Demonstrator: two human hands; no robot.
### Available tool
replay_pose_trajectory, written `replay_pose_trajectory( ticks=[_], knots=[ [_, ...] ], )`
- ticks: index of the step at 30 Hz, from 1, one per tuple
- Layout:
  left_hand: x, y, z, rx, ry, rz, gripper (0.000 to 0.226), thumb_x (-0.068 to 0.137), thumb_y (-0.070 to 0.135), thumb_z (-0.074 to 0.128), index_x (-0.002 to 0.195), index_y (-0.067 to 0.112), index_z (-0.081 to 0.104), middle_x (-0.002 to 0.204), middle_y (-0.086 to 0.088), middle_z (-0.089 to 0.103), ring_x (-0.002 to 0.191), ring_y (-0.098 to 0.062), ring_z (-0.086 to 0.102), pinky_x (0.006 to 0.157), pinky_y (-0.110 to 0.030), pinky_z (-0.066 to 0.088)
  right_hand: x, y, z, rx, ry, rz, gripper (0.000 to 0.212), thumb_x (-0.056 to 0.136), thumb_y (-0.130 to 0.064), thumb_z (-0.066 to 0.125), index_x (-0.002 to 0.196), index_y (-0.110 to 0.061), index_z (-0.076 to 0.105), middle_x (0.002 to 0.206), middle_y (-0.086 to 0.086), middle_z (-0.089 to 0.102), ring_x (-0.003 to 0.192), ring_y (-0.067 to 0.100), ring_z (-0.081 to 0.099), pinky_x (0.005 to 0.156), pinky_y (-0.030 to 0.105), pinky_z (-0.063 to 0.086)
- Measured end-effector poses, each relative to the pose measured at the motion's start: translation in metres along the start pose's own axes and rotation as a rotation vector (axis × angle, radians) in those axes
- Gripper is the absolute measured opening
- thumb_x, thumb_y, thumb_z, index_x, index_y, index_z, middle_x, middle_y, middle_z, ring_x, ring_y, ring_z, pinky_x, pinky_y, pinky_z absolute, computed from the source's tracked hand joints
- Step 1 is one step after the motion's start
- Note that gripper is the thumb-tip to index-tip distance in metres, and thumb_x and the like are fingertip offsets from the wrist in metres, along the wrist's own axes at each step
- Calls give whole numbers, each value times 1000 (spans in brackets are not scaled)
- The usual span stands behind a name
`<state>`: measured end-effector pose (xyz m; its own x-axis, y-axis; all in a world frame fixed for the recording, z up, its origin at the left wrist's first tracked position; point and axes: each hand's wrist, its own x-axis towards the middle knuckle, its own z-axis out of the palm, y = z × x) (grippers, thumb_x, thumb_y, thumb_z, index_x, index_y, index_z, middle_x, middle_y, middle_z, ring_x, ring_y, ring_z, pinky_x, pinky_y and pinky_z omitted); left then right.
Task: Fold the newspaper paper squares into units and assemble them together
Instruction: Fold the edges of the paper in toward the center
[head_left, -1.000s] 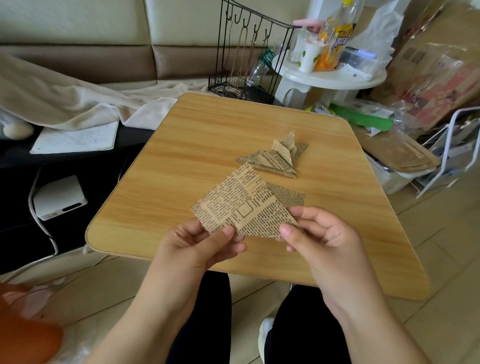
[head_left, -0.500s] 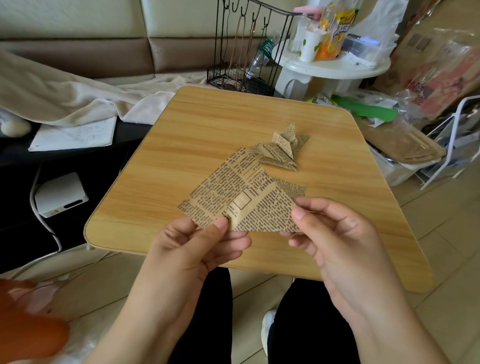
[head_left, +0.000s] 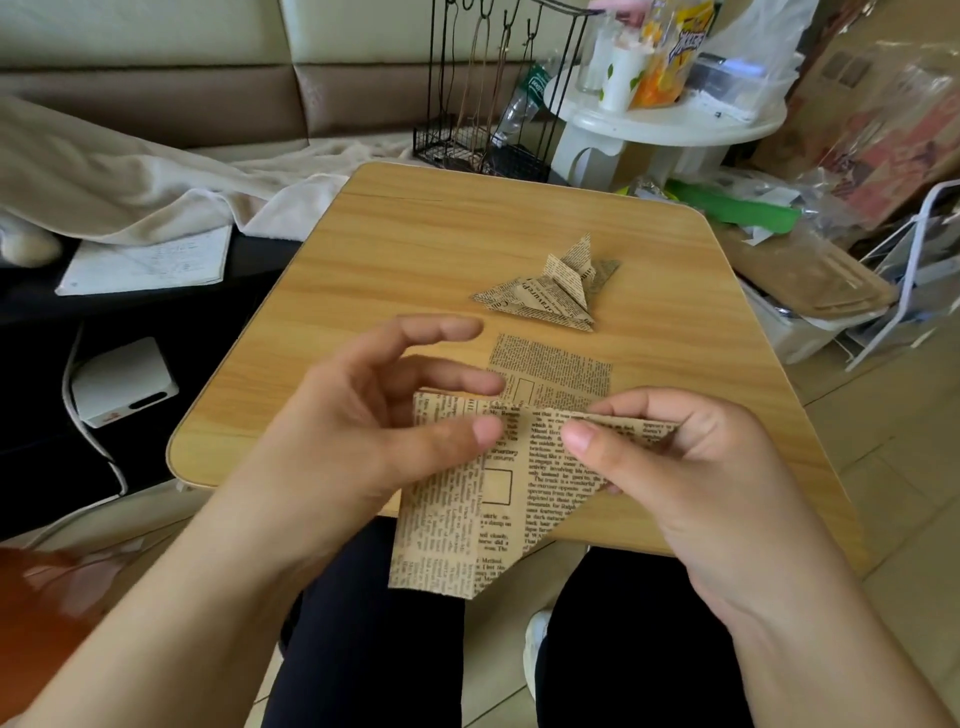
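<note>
A white box (head_left: 124, 382) with its cable sits low at far left, a notebook (head_left: 148, 262) and pale blanket (head_left: 156, 192) above it, then the black wire rack (head_left: 498, 104) behind the wooden table (head_left: 415, 249) and the cluttered white side table (head_left: 670, 122) at right. The left hand (head_left: 363, 441) pinches the newspaper square (head_left: 467, 499) under its thumb while the right hand (head_left: 691, 457) grips its right corner; the sheet now hangs over the table's near edge, off the surface where it lay half a second ago, uncovering another square (head_left: 550, 369) flat on the table below the folded units (head_left: 550, 291)
</note>
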<state>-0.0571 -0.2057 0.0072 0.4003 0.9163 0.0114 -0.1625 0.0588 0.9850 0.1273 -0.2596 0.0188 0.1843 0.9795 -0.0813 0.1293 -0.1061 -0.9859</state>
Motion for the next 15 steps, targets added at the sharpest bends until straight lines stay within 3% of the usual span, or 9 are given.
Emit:
replay_pose_trajectory(
  ticks=[4, 8, 12, 15],
  knots=[
    [4, 9, 14, 97, 6, 58, 33, 55, 12, 76, 87, 20, 73, 72, 0, 69, 62, -11, 65, 60, -17, 52, 1, 4, 0, 59, 21, -20, 27, 55, -37, 87, 77, -26, 74, 67, 2, 73, 59, 5, 62, 58, 19, 49],
    [2, 5, 18, 96, 42, 104, 25, 57, 15, 75, 81, 18, 74, 73, 3, 70, 66, -8, 66, 62, -17, 53, -1, 11, 0, 165, 49, -24, 48, 39, -49, 89, 81, -27, 76, 79, 5, 75, 68, 9, 65, 60, 18, 48],
    [-2, 3, 19, 132, 79, 132, 23, 57, 22, 76, 80, 20, 75, 78, 2, 72, 72, -11, 69, 68, -22, 56, -5, 8, 1, 198, -1, -24, 15, 62, -28, 79, 76, -24, 77, 77, 5, 74, 64, 8, 63, 55, 17, 46],
    [-4, 4, 18, 102, 54, 108, 22, 57, 18, 75, 79, 19, 75, 76, -3, 73, 70, -18, 71, 63, -27, 58, -6, 5, 3, 209, 6, -37, 17, 58, -25, 85, 72, -18, 77, 73, 6, 74, 60, 8, 64, 53, 16, 47]
  ],
)
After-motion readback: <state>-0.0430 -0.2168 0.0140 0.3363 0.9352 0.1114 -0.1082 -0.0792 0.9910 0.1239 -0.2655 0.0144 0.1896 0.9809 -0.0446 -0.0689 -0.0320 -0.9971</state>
